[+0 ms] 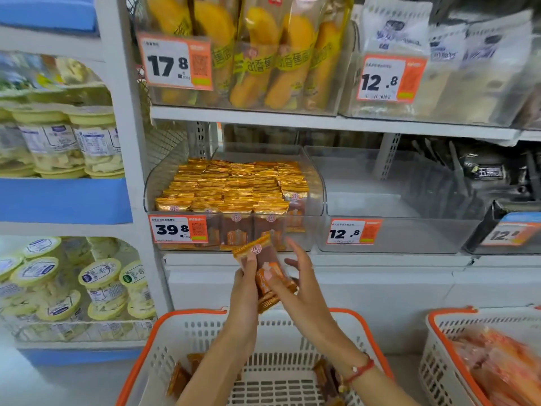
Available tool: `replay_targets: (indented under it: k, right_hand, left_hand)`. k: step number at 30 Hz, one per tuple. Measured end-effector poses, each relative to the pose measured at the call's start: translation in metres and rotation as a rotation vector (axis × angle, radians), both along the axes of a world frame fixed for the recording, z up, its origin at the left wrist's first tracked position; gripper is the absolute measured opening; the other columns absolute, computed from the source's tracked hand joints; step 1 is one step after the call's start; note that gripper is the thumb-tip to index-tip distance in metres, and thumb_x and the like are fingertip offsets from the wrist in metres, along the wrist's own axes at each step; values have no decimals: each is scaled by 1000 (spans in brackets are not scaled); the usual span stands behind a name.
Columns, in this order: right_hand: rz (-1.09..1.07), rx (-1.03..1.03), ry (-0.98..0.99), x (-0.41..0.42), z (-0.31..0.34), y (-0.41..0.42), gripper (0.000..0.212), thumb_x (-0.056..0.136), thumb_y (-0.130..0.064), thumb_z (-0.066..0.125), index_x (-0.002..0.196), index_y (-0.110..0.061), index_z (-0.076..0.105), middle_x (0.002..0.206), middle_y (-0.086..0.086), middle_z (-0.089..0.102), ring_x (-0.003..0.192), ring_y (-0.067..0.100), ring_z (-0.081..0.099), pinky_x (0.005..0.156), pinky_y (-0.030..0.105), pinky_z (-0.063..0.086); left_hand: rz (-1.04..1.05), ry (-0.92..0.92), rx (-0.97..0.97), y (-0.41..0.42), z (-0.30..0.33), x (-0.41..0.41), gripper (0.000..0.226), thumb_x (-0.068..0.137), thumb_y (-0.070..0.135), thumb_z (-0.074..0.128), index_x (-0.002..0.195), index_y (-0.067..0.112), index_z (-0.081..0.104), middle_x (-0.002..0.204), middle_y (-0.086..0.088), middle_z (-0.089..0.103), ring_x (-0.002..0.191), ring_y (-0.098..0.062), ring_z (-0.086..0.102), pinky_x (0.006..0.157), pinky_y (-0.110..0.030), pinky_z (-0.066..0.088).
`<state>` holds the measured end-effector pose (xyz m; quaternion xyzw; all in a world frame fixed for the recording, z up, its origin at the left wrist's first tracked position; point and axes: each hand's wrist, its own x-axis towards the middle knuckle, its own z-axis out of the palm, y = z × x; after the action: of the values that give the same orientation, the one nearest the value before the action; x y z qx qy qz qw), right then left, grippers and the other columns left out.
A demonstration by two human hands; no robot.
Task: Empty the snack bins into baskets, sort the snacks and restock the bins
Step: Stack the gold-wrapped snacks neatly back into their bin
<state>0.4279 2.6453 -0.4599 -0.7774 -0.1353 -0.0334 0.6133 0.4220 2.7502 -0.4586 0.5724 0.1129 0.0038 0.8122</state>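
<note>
A clear snack bin [317, 197] on the middle shelf is packed with several gold-and-orange snack packets [234, 186]. Below its front edge, my left hand [244, 285] grips a small stack of the same packets [263, 268], tilted. My right hand [298, 276] touches the stack from the right, thumb on the packet's face and fingers spread. Under both hands stands a white basket with an orange rim [292, 341], holding a few orange packets [183, 376] on its bottom.
An empty clear bin [395, 200] sits to the right of the filled one. A second orange-rimmed basket [445, 347] at the right holds orange-red packs. Yellow banana-cake packs [263, 54] fill the shelf above. Lidded jars [99, 285] stand on the left shelving.
</note>
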Motion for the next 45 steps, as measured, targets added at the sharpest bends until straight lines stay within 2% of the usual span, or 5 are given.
replay_targets:
  k: [14, 20, 27, 34, 45]
  right_hand:
    - [72, 152, -74, 47, 72, -63, 44, 85, 1, 66, 112, -35, 63, 99, -8, 72, 85, 1, 67, 64, 15, 51]
    - [93, 1, -268, 81, 80, -61, 47, 86, -29, 70, 128, -40, 51, 129, -8, 53, 116, 9, 56, 83, 22, 54]
    - [-591, -295, -480, 108, 26, -97, 68, 91, -60, 31, 144, -18, 39, 144, 3, 46, 133, 19, 39, 111, 41, 35]
    - [-593, -721, -637, 120, -1, -108, 55, 98, -50, 30, 136, -16, 50, 131, 4, 54, 121, 22, 43, 108, 40, 29]
    - [-655, -705, -688, 124, -5, -103, 51, 96, -51, 33, 122, -15, 57, 120, 6, 55, 112, 23, 44, 107, 39, 28]
  left_hand:
    - [-548, -68, 428, 35, 112, 71, 80, 62, 25, 87, 132, 16, 50, 117, -9, 68, 104, -24, 69, 94, -40, 54]
    - [-464, -327, 680, 22, 121, 91, 63, 64, 41, 79, 119, 25, 55, 113, 1, 69, 101, -17, 69, 87, -40, 58]
    - [-15, -579, 736, 25, 118, 133, 42, 86, 25, 70, 121, 20, 46, 108, 9, 63, 95, 1, 63, 74, -9, 50]
    - [-297, -453, 963, 16, 95, 171, 45, 83, 19, 74, 120, 17, 47, 114, -2, 64, 105, -16, 63, 93, -42, 54]
    - [-694, -352, 1740, -13, 115, 206, 88, 89, 36, 67, 155, 17, 11, 160, -7, 20, 146, -27, 20, 116, -36, 24]
